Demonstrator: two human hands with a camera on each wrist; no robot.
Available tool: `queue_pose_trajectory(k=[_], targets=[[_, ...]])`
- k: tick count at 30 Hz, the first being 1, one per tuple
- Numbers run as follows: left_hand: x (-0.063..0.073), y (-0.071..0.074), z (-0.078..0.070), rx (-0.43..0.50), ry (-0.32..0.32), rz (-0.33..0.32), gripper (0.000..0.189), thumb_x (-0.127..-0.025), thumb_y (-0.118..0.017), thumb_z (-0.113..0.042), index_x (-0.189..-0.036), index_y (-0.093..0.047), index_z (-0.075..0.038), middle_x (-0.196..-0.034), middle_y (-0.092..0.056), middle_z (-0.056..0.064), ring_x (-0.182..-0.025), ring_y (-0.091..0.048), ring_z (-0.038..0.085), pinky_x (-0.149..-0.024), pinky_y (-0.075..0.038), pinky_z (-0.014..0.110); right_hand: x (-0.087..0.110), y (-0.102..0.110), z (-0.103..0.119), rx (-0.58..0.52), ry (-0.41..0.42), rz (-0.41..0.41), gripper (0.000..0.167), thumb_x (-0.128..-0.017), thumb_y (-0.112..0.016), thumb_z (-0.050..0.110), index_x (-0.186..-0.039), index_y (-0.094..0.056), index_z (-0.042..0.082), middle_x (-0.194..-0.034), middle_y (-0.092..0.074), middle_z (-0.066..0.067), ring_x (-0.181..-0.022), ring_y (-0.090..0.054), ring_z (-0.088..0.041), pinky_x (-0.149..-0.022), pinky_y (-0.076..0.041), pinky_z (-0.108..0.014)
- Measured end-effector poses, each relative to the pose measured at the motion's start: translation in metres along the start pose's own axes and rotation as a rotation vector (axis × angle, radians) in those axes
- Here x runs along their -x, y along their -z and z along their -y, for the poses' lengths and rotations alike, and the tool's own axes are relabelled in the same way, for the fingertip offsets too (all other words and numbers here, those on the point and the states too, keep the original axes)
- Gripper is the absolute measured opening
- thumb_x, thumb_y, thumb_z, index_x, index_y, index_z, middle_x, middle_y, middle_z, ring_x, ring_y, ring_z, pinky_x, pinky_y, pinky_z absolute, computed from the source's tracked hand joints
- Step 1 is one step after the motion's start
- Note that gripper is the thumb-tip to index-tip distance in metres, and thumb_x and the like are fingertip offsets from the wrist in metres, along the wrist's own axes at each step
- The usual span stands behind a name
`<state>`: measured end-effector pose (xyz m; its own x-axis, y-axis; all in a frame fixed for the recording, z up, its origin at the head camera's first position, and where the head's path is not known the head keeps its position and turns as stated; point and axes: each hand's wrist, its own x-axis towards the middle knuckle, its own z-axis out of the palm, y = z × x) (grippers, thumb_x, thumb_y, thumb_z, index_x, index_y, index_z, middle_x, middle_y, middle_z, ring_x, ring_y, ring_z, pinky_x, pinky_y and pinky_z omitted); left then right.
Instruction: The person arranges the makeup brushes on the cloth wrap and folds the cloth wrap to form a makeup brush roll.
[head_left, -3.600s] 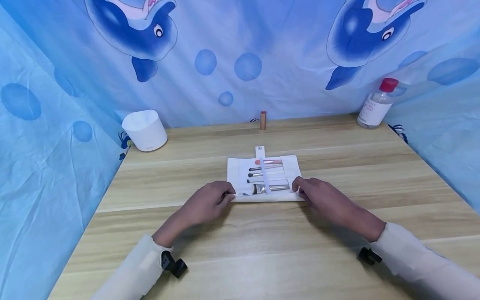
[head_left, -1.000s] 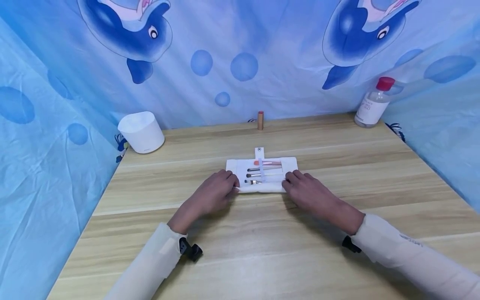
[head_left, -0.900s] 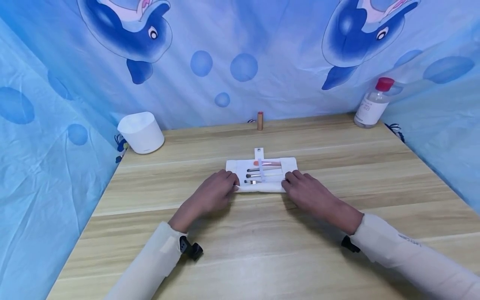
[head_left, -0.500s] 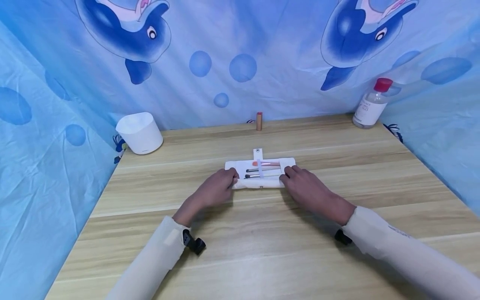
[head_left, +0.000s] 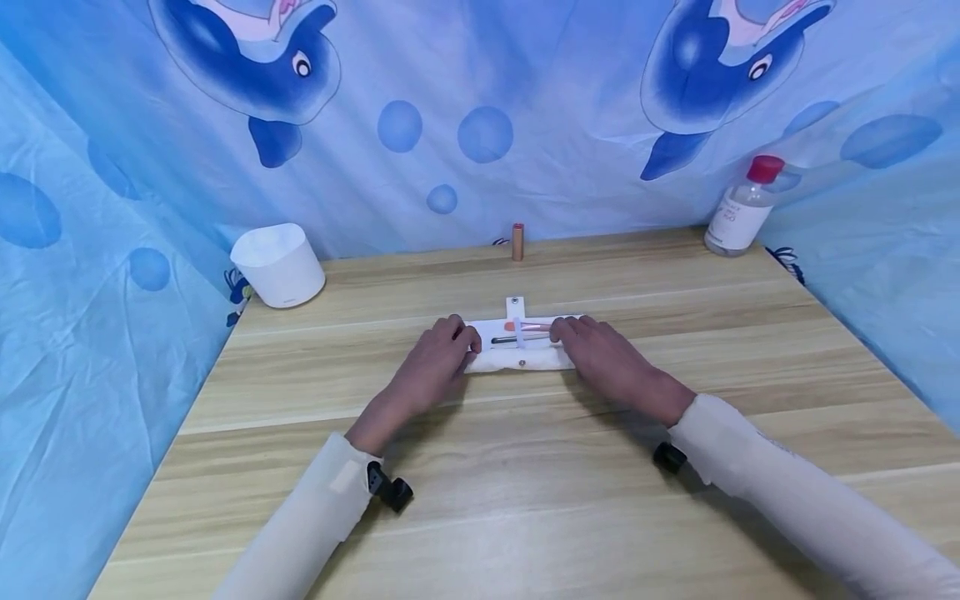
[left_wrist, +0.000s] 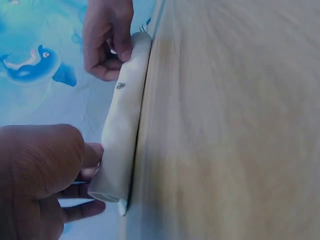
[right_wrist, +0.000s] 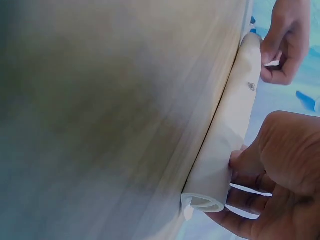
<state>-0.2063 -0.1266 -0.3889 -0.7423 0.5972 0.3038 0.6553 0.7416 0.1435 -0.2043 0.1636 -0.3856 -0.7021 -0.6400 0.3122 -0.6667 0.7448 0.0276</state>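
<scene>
A white makeup brush roll (head_left: 498, 361) lies partly rolled on the wooden table, its near side forming a tube with a metal snap (head_left: 522, 362). Beyond the tube the flat part shows a pink-handled brush (head_left: 534, 327) and a dark-tipped brush (head_left: 506, 340) under a pale band. My left hand (head_left: 437, 360) grips the tube's left end, thumb on the near side in the left wrist view. At the other end my right hand (head_left: 603, 360) holds it likewise; the right wrist view shows the coiled end of the tube (right_wrist: 220, 150) by my fingers. Other brushes are hidden inside.
A snap tab (head_left: 514, 307) sticks out from the far edge. Along the table's back stand a white cup-like container (head_left: 281, 268), a small copper-coloured tube (head_left: 518, 242) and a clear bottle with a red cap (head_left: 741, 215). A blue dolphin-print curtain (head_left: 487, 75) surrounds the table.
Both hands have rolled the near edge away from me, over several brushes. The flat part has grown shorter, and the snap has come into sight on the tube.
</scene>
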Motion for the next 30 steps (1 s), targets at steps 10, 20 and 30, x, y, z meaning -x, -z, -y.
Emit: queue_pose_trajectory(k=[10, 20, 30], targets=[[-0.005, 0.002, -0.001, -0.091, -0.073, -0.003, 0.016, -0.098, -0.068, -0.018, -0.104, -0.067, -0.004, -0.101, -0.06, 0.007, -0.093, -0.055, 0.025, -0.079, -0.046, 0.04, -0.002, 0.007, 0.001, 0.081, 0.058, 0.026, 0.017, -0.085, -0.069, -0.001, -0.101, -0.067, 0.002, -0.112, -0.061, -0.016, -0.1, -0.055, -0.032, -0.082, -0.051, -0.045], [-0.003, -0.005, 0.002, 0.088, 0.067, 0.042, 0.016, -0.101, -0.056, -0.009, -0.095, -0.069, -0.001, -0.089, -0.061, 0.008, -0.085, -0.056, 0.025, -0.08, -0.047, 0.039, -0.004, 0.01, 0.003, 0.03, 0.102, 0.083, 0.027, -0.088, -0.077, 0.009, -0.114, -0.069, 0.005, -0.109, -0.065, -0.015, -0.097, -0.06, -0.029, -0.085, -0.052, -0.042], [-0.004, -0.001, -0.007, -0.017, 0.08, -0.016, 0.02, -0.1, -0.06, -0.012, -0.12, -0.058, -0.012, -0.111, -0.055, 0.007, -0.103, -0.049, 0.028, -0.088, -0.038, 0.046, -0.019, 0.015, 0.001, -0.275, -0.086, 0.174, 0.024, -0.097, -0.066, 0.006, -0.118, -0.059, 0.013, -0.098, -0.064, -0.006, -0.081, -0.056, -0.02, -0.067, -0.05, -0.034]])
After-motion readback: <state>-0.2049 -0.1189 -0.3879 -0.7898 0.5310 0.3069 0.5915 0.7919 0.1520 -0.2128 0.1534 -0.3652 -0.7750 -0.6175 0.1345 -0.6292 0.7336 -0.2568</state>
